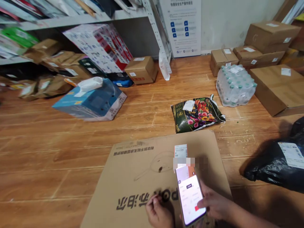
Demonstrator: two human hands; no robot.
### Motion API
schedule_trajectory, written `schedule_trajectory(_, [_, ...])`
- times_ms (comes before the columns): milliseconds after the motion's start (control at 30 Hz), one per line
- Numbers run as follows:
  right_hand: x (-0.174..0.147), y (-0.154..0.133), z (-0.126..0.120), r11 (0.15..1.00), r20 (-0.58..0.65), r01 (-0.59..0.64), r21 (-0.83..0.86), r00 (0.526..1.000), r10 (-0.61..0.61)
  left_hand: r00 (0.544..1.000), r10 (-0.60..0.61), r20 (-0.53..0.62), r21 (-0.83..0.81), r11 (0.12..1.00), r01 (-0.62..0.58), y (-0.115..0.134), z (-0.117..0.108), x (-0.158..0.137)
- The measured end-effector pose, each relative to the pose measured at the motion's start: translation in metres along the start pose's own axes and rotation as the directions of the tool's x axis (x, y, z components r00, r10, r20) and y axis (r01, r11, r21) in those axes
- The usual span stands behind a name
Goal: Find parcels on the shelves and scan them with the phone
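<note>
My right hand holds a smartphone with a lit screen, its thumb resting near a red button on the screen's lower part. My left hand is beside the phone with its fingers curled in, and nothing shows in it. Both are over a large flat cardboard box printed with dark characters and a drawing of a frying pan. A white shipping label is stuck on the box just past the phone's top edge; a pixelated patch hides its lower part.
Beyond the box lies a dark flower-printed bag. A shrink-wrapped bottle pack and cardboard boxes stand at right, near a black plastic parcel. A blue box sits at left before parcel-filled shelving.
</note>
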State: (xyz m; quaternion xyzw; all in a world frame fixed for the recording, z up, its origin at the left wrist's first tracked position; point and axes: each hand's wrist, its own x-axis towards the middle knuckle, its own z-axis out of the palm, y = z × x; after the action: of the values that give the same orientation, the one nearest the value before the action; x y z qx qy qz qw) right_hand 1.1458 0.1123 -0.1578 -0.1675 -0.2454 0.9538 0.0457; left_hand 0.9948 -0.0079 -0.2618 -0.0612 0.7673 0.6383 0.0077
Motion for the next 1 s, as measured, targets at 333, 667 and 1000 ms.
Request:
schedule_trajectory(333, [0.009, 0.006, -0.013, 0.990, -0.031, 0.116, -0.075, 0.992, -0.119, 1.000, -0.027, -0.008, -0.002, 1.000, 0.026, -0.001, 0.001, 0.004])
schedule_trajectory(667, [0.015, 0.004, -0.012, 0.986, -0.011, 0.111, -0.121, 0.994, -0.113, 1.000, -0.012, -0.008, 0.024, 1.000, 0.012, -0.005, 0.003, 0.007])
schedule_trajectory(1000, [0.027, 0.004, 0.002, 0.984, -0.013, 0.092, -0.153, 0.995, -0.095, 1.000, 0.000, 0.021, 0.020, 1.000, 0.000, 0.003, 0.002, 0.001])
